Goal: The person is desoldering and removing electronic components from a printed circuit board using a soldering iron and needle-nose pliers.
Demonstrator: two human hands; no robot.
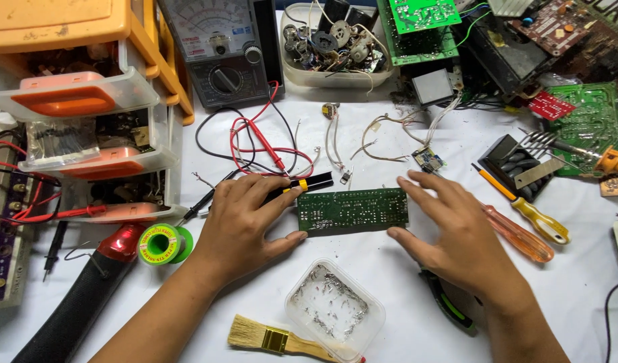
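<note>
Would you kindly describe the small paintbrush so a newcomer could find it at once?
On the white table, look near the front edge, below the green circuit board. Left of the clear plastic tub lies the paintbrush, the only thing with pale bristles and a brass ferrule.

We count two hands, a left hand (245,218) and a right hand (450,232), at one long green circuit board (353,210). We see two screwdrivers, an orange-handled one (518,235) and a yellow-handled one (524,210). There is one paintbrush (272,339), one clear tub of small metal bits (334,310), one spool of solder (162,245), one analog multimeter (221,50) and one orange drawer cabinet (87,101).
</note>
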